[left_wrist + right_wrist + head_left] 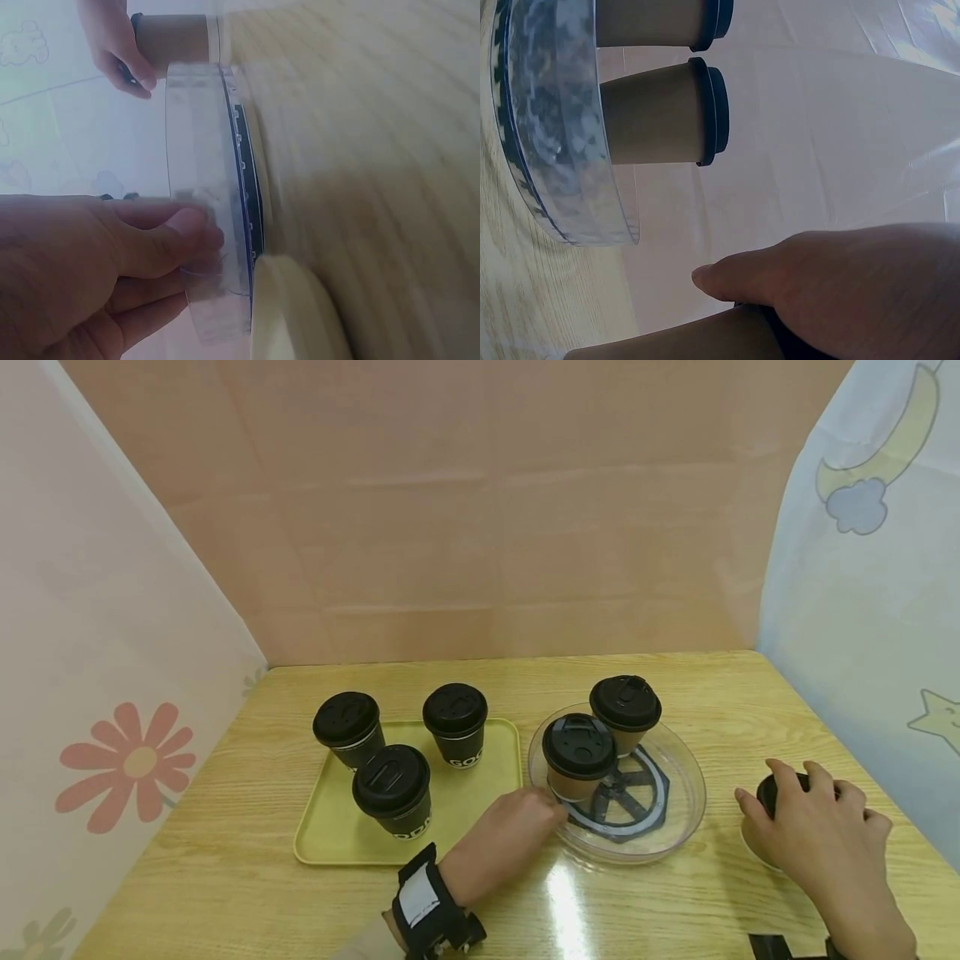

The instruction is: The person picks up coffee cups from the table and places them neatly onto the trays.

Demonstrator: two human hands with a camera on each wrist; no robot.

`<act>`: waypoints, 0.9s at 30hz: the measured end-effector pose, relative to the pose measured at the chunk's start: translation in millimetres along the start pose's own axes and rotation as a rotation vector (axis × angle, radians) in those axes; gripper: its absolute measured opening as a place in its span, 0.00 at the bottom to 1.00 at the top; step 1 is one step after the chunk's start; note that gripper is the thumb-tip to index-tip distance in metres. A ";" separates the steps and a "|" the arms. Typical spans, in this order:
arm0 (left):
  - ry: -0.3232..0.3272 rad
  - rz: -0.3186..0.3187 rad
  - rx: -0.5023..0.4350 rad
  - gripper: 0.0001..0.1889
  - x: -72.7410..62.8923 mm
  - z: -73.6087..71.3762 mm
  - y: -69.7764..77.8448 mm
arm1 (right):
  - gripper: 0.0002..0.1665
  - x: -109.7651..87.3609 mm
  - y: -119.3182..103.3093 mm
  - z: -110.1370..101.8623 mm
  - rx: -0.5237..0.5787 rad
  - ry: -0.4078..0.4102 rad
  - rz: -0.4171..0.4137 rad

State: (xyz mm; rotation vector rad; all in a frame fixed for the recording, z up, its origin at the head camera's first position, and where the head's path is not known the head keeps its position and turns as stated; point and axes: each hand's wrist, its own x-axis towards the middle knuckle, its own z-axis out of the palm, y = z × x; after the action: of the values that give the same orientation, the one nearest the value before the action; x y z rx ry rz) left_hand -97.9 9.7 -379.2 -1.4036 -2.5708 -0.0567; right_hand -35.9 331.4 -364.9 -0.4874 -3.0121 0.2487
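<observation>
My left hand [521, 827] is at the near-left wall of a clear round tray [686, 810]; its thumb and fingers pinch that wall in the left wrist view. Two brown paper coffee cups with black lids stand in the tray, a front cup [572, 785] and a rear cup [628, 739]. Off to the right, my right hand [832, 827] grips another lidded coffee cup [682, 337] from above, around its black lid. Most of that cup is hidden by the hand in the head view.
A yellow rectangular tray [322, 839] at left bears three black lidded cups: a back-left cup [348, 727], a back-right cup [456, 722] and a front cup [393, 789]. Printed sheets wall the wooden table [247, 877] at back and sides.
</observation>
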 end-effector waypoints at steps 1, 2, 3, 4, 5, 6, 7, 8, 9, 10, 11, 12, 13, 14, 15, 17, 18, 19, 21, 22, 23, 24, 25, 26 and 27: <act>0.000 -0.006 0.000 0.11 -0.1 -0.1 -1.1 | 0.41 0.2 0.4 0.7 0.002 0.002 0.000; 0.000 -0.011 0.002 0.12 -0.5 -0.2 -2.2 | 0.41 0.3 1.0 1.1 0.005 0.004 -0.002; 0.002 -0.021 0.003 0.12 -0.8 -0.3 -3.4 | 0.41 0.3 1.5 1.5 0.006 0.007 -0.004; 0.004 -0.027 0.004 0.13 -0.9 -0.2 -4.5 | 0.41 0.4 1.8 1.8 0.009 0.009 -0.004; 0.005 -0.035 -0.001 0.13 -1.1 0.0 -5.7 | 0.41 0.3 1.9 2.0 0.011 0.009 -0.005; 0.006 -0.043 -0.009 0.14 -1.2 0.3 -6.7 | 0.41 0.1 1.9 2.1 0.013 0.011 -0.006; 0.006 -0.047 -0.008 0.13 -1.3 0.4 -7.5 | 0.41 -0.2 1.9 2.2 0.014 0.011 -0.007; 0.006 -0.050 -0.007 0.13 -1.4 0.6 -8.2 | 0.41 -0.4 1.8 2.2 0.015 0.010 -0.007; 0.005 -0.052 -0.006 0.12 -1.4 0.7 -8.7 | 0.41 -0.6 1.6 2.2 0.014 0.010 -0.007; 0.004 -0.050 -0.004 0.11 -1.4 0.8 -9.0 | 0.41 -0.8 1.5 2.3 0.015 0.009 -0.007; 0.004 -0.050 -0.005 0.11 -1.4 0.9 -9.0 | 0.40 -0.9 1.4 2.4 0.014 0.009 -0.007; 0.006 -0.048 -0.003 0.11 -1.6 0.9 -8.9 | 0.40 -1.0 1.3 2.6 0.014 0.008 -0.007; 0.009 -0.042 0.005 0.11 -1.7 0.9 -8.5 | 0.41 -1.2 1.5 2.8 0.014 0.006 -0.009; 0.011 -0.037 0.006 0.11 -1.8 1.0 -7.7 | 0.41 -1.3 1.3 2.8 0.013 0.005 -0.008; 0.013 -0.027 0.016 0.11 -1.9 1.1 -6.7 | 0.42 -1.4 1.1 2.7 0.012 0.003 -0.007; 0.019 -0.001 0.034 0.12 -1.8 0.5 -3.5 | 0.42 -1.7 0.3 1.9 0.011 0.003 -0.006; 0.016 0.016 0.045 0.11 -1.9 -0.4 -1.3 | 0.42 -1.9 -0.3 1.2 0.012 0.004 -0.005; 0.013 0.029 0.046 0.10 -1.6 -1.2 1.2 | 0.41 -2.1 -0.9 0.6 0.011 0.006 -0.005; 0.009 0.054 0.040 0.09 -0.6 -4.0 7.0 | 0.40 -2.2 -2.1 -1.0 0.009 0.014 -0.005; 0.006 0.064 0.030 0.08 0.2 -5.3 10.2 | 0.40 -2.1 -2.5 -1.8 0.009 0.016 -0.006; -0.001 0.070 0.019 0.07 1.1 -6.5 13.4 | 0.40 -1.9 -2.6 -2.4 0.009 0.016 -0.006; -0.007 0.077 0.011 0.07 2.2 -7.5 16.8 | 0.40 -1.7 -2.7 -3.0 0.008 0.017 -0.006; -0.012 0.083 -0.001 0.07 3.6 -8.1 20.3 | 0.41 -1.6 -2.4 -3.2 0.007 0.015 -0.008; -0.019 0.091 -0.001 0.07 5.2 -8.7 23.8 | 0.41 -1.6 -2.4 -3.2 0.006 0.014 -0.008; -0.026 0.101 -0.001 0.06 6.7 -8.9 27.4 | 0.41 -1.5 -2.4 -3.1 0.006 0.010 -0.007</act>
State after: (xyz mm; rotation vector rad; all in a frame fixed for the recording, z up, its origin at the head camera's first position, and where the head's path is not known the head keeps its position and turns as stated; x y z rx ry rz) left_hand -77.0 28.9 -370.9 -1.5421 -2.5155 -0.0237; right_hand -34.9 329.1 -361.5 -0.4767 -3.0020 0.2535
